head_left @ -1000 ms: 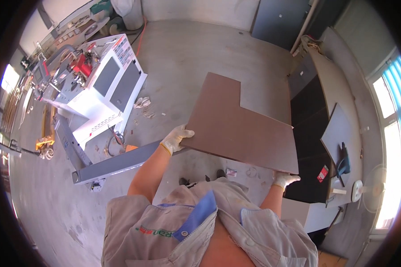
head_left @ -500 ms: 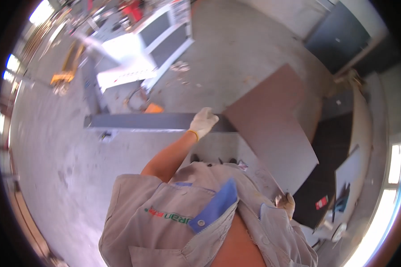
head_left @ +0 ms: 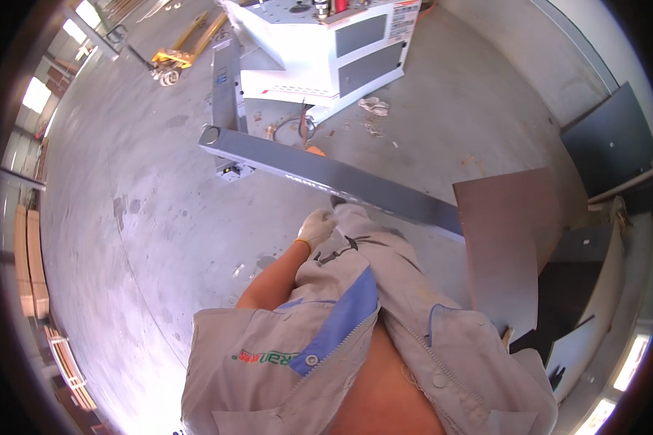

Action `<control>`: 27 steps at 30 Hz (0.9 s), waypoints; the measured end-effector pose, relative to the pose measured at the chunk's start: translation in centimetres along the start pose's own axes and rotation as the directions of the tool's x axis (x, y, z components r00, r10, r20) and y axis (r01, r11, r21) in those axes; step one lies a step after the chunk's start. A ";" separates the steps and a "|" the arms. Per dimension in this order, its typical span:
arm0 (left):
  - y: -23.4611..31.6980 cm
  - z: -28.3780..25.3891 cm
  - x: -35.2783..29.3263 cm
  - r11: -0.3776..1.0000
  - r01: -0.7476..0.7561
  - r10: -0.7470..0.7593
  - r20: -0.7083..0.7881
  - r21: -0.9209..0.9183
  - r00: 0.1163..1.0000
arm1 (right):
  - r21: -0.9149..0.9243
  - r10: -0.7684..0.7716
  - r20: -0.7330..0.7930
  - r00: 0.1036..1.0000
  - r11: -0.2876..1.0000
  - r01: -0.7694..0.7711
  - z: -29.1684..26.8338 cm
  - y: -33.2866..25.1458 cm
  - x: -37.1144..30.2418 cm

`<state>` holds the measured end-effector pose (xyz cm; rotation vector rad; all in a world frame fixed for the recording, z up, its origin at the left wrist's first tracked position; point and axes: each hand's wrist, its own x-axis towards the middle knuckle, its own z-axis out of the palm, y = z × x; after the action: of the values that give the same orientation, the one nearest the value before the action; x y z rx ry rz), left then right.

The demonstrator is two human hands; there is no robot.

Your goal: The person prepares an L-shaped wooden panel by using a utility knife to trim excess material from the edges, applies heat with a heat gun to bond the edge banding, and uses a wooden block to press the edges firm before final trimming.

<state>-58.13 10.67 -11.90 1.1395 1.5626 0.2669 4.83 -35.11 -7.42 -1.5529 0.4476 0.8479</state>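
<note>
My left hand [head_left: 316, 228], in a white glove, hangs in front of my trousers with its fingers curled; nothing shows in it. A long grey metal arm [head_left: 341, 180] of a machine lies crosswise beyond it, apart from the hand. A brown and grey flat panel [head_left: 497, 246] stands upright at my right side, overlapping the near end of that arm. Only a small part of my right hand [head_left: 508, 336] shows, at the panel's lower edge, closed on it; my jacket and the panel hide the rest.
A white machine cabinet [head_left: 290, 54] stands ahead, joined to the jointed grey arm. A yellow pallet jack [head_left: 181, 54] is at the far left. Dark panels [head_left: 609, 134] lean on the right wall, with more sheets [head_left: 569, 351] nearby. A rag [head_left: 374, 106] lies on the floor.
My left hand has come off the grey arm and back toward my body. The arm now slants across the view, and the panel has turned more upright at my right as my view shifted.
</note>
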 end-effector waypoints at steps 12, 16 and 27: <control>-30.2 -2.0 -0.3 0.707 0.063 0.038 -0.127 0.705 0.991 | -0.160 -0.048 0.023 0.999 0.986 0.051 6.8 0.5 0.4; -28.3 -0.3 0.2 0.737 0.049 -0.029 -0.040 0.674 0.999 | -0.131 -0.102 -0.032 0.994 0.987 0.097 6.8 1.0 -2.6; -15.9 0.8 7.2 0.855 0.273 -0.210 0.186 -0.440 0.960 | -0.128 -0.260 -0.352 0.899 0.965 0.229 10.6 8.1 -9.3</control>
<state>-64.89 7.81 -27.74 0.5670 1.4069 0.3645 -9.74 -28.09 -5.95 -1.8101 0.4747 0.3832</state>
